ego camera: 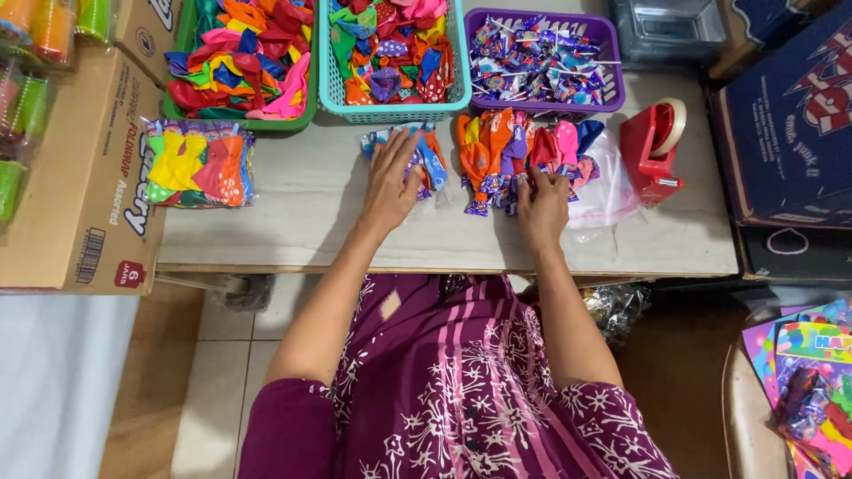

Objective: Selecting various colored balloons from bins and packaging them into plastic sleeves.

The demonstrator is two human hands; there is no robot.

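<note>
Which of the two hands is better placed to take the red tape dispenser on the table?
The right hand, probably. It rests on the pile of balloons and sweets, next to the red tape dispenser on the same side. The left hand lies flat on a small packet, farther away, and would need to cross over.

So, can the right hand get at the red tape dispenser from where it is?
Probably yes. The right hand rests on the balloon pile, and the red tape dispenser stands just to its right on the table, with only a clear plastic bag between.

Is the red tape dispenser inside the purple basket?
No, the red tape dispenser stands on the table, right of the purple basket.
</note>
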